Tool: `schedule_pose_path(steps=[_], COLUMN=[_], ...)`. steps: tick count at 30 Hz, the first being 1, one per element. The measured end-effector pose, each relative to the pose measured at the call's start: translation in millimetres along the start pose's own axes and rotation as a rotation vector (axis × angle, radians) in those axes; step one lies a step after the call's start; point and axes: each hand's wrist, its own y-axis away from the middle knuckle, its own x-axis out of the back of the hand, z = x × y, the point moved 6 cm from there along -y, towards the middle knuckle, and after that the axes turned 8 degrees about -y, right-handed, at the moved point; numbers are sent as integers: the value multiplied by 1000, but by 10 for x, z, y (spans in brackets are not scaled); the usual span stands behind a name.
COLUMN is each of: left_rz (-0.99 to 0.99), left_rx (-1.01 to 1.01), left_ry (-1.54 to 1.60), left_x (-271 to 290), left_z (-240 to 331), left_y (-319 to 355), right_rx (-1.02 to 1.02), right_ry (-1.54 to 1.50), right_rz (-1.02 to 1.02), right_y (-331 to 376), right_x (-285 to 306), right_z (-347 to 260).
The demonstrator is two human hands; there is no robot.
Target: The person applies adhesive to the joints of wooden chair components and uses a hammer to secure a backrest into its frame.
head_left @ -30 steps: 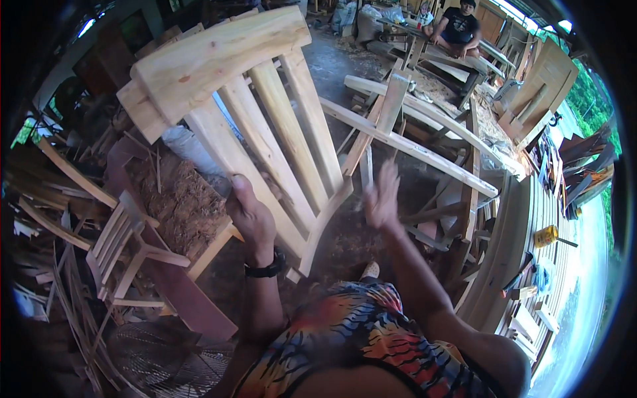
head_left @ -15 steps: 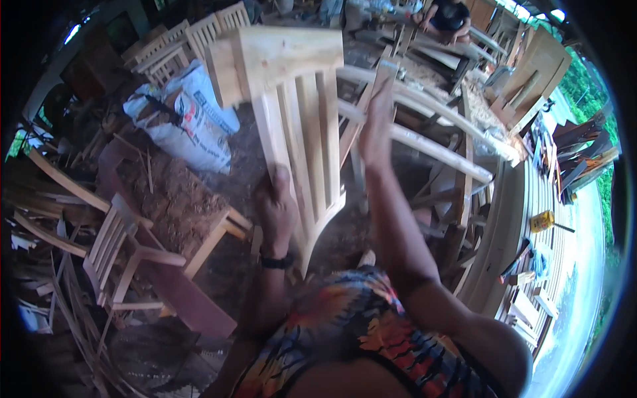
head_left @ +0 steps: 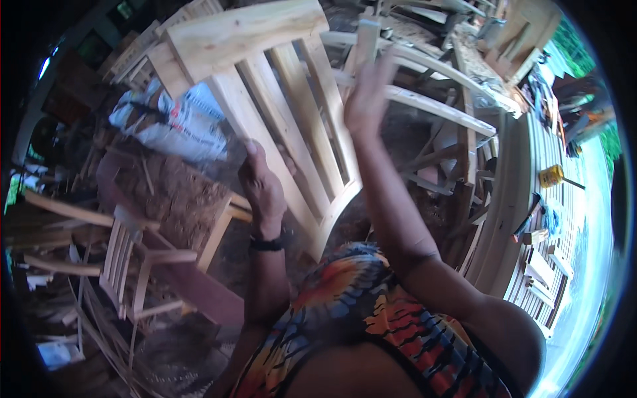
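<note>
A slatted chair back (head_left: 292, 106) of pale bare wood is held up tilted in front of me. It has a broad top board, several lengthwise slats and a curved lower rail near my body. My left hand (head_left: 262, 189), with a dark band at the wrist, grips its left side piece; the thumb lies along the edge and fingertips show through the gap between slats. On the other side my right hand (head_left: 368, 99) is raised close to the right edge. Its fingers stretch upward, slightly blurred, and seem to hold nothing; whether the palm touches the wood I cannot tell.
Left stand a white sack (head_left: 179, 126), a sawdust heap (head_left: 179, 192) and a small slatted chair (head_left: 123, 265). Long curved timbers (head_left: 438, 109) rest on a frame at right. Beyond, a stack of boards (head_left: 511, 199) carries a yellow can (head_left: 551, 176) and a hammer (head_left: 529, 215).
The chair back has tilted leftward and turned so its slats face me more broadly. My left hand has shifted slightly left and up its side; my right hand has moved a little left.
</note>
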Motion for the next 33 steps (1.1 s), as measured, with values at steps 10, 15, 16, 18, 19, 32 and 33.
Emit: schedule_pose_path(steps=[10, 15, 16, 18, 19, 32, 33], left_rz=[-257, -413, -436, -467, -490, -761, -743], left_rx=[-194, -187, -93, 26, -19, -68, -93], left_ry=[-298, -306, -401, -498, -643, -801, -759], left_x=[-67, -546, -637, -862, -1025, -2981, -3069], left_z=[-201, -222, -328, -550, -583, -1321, -1328], left_y=[123, 287, 242, 289, 283, 331, 321], right_rx=[-339, -405, -534, -558, -622, -642, -587], right_ry=[73, 391, 340, 416, 374, 839, 1027], right_rz=[-640, -197, -81, 46, 101, 651, 613], right_y=[1190, 858, 870, 955, 902, 292, 197], right_x=[923, 2830, 3149, 3773, 3958, 7465, 7672], right_z=[462, 763, 885, 1130, 1205, 821, 779])
